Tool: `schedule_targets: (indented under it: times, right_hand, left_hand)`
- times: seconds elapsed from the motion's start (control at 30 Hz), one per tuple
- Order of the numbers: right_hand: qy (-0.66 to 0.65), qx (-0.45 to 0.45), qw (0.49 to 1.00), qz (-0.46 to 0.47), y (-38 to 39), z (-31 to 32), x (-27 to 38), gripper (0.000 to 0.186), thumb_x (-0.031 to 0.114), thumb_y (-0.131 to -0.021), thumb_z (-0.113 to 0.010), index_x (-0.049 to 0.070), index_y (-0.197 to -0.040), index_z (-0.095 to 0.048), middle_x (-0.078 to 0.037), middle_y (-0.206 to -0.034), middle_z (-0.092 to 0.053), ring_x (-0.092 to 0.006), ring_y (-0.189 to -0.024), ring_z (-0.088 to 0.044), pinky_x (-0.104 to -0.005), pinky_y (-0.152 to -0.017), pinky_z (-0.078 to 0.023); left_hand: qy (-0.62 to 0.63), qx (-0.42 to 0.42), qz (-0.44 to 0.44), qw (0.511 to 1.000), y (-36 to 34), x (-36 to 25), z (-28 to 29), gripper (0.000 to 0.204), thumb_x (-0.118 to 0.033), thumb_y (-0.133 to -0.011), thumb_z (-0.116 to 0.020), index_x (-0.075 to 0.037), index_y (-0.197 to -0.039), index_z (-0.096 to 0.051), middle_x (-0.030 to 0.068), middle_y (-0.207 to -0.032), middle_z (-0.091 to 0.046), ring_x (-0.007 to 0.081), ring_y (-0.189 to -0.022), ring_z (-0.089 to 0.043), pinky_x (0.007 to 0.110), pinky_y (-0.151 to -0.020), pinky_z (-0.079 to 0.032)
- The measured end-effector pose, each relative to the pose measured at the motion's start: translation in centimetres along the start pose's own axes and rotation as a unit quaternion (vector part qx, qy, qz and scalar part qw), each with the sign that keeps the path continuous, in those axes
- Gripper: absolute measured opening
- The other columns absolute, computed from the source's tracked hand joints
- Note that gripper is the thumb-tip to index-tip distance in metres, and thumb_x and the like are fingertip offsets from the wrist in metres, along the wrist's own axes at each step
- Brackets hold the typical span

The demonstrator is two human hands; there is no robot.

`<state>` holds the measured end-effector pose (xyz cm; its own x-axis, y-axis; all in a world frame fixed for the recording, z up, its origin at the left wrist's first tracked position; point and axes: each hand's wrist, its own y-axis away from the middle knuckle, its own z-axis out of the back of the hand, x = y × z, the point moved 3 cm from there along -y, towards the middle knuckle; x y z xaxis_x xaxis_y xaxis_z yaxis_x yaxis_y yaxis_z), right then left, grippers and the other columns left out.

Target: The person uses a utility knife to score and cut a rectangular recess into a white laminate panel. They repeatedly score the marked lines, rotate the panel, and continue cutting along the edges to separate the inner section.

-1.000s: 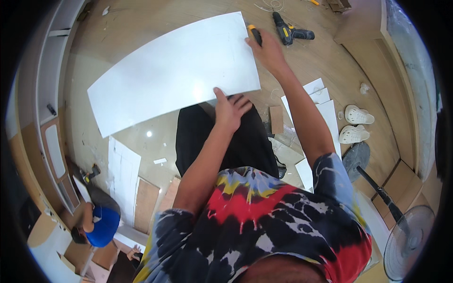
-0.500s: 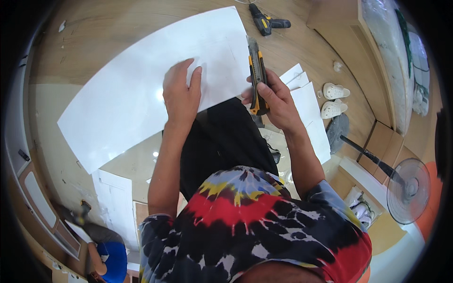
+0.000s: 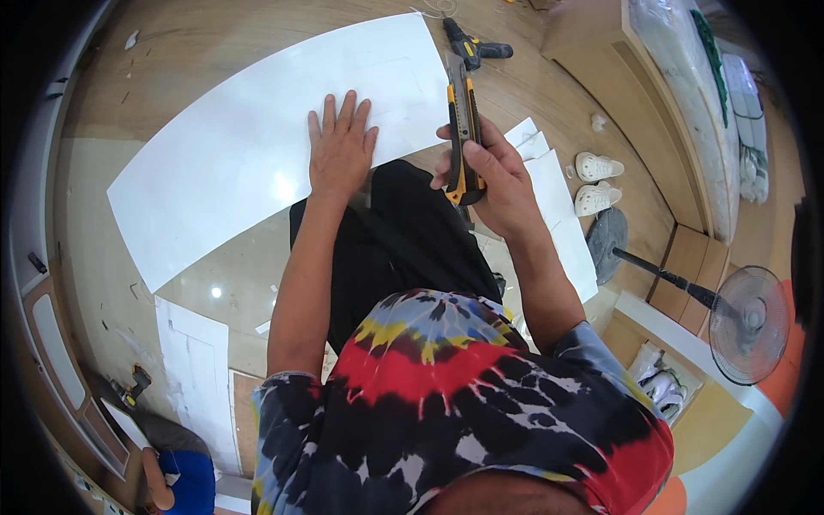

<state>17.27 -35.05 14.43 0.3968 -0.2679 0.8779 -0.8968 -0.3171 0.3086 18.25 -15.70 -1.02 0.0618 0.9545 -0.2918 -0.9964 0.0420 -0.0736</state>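
Observation:
A large white sheet, long and flat, lies across the floor in front of me. On its near part rests my left hand, palm down with the fingers spread. To the right, my right hand grips a black and yellow utility knife, its blade end pointing away from me beside the sheet's right edge. My thumb lies along the knife's body and the other fingers curl round it. Just beyond the knife, a black and yellow cordless drill lies on the wooden floor.
White offcut sheets lie right of my knee. Pale clogs, a standing fan and a wooden cabinet line the right side. Lower left are another white panel, a second drill and a person in blue.
My left hand has flattened, its fingers now spread on the white sheet. My right hand with the utility knife has shifted slightly left and up in the view.

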Motion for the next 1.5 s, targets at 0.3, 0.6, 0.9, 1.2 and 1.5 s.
schedule_targets:
  times: [0.3, 0.6, 0.9, 1.2, 1.5]
  right_hand:
    - [0.096, 0.037, 0.992, 0.076, 2.5, -0.1, 0.5, 0.052, 0.024, -0.108, -0.056, -0.006, -0.146, -0.039, -0.018, -0.121, -0.065, -0.0161, -0.085, -0.067, -0.0316, -0.071, -0.060]
    - [0.026, -0.056, 0.993, 0.103, 0.8, 1.4, -0.4, 0.046, 0.029, -0.109, -0.052, -0.005, -0.140, -0.046, -0.013, -0.101, -0.067, -0.0172, -0.078, -0.070, -0.0308, -0.065, -0.058]
    - [0.332, -0.111, 0.933, -0.084, -4.6, 4.0, -1.5, 0.036, 0.027, -0.107, -0.055, -0.005, -0.124, -0.058, -0.009, -0.081, -0.068, -0.0183, -0.064, -0.070, -0.0298, -0.061, -0.055]
    - [0.540, -0.134, 0.827, -0.079, -12.9, 4.6, -2.7, 0.026, 0.026, -0.104, -0.057, 0.000, -0.102, -0.061, -0.021, -0.077, -0.067, -0.0389, -0.076, -0.068, -0.0446, -0.069, -0.051]
    - [0.675, -0.110, 0.726, -0.065, -15.0, 2.7, -3.0, 0.025, 0.021, -0.099, -0.060, -0.002, -0.088, -0.058, -0.028, -0.071, -0.062, -0.0488, -0.072, -0.064, -0.0532, -0.065, -0.049]
  left_hand:
    - [-0.011, -0.001, 0.007, 1.000, 0.1, -0.2, 0.1, 0.052, -0.040, -0.107, -0.045, -0.017, -0.154, -0.046, 0.0064, -0.166, -0.036, 0.0329, -0.156, -0.023, 0.057, -0.126, -0.014]
    - [-0.019, 0.016, -0.005, 1.000, -1.6, 0.1, 0.8, 0.050, -0.039, -0.105, -0.051, -0.015, -0.149, -0.051, 0.0086, -0.163, -0.039, 0.0350, -0.154, -0.028, 0.062, -0.123, -0.018]
    - [-0.017, 0.007, -0.114, 0.993, -7.5, -0.1, -0.4, 0.047, -0.036, -0.107, -0.050, -0.018, -0.150, -0.052, 0.0000, -0.162, -0.042, 0.0304, -0.153, -0.031, 0.063, -0.123, -0.020]
    - [0.054, -0.028, -0.209, 0.976, -9.0, 0.3, -0.2, 0.041, -0.035, -0.102, -0.058, -0.014, -0.137, -0.064, -0.0015, -0.148, -0.056, 0.0280, -0.146, -0.040, 0.062, -0.119, -0.027]
    - [0.104, -0.005, -0.203, 0.974, -8.7, 0.2, 0.3, 0.040, -0.032, -0.098, -0.067, -0.014, -0.134, -0.067, -0.0034, -0.147, -0.056, 0.0259, -0.145, -0.040, 0.060, -0.120, -0.026]
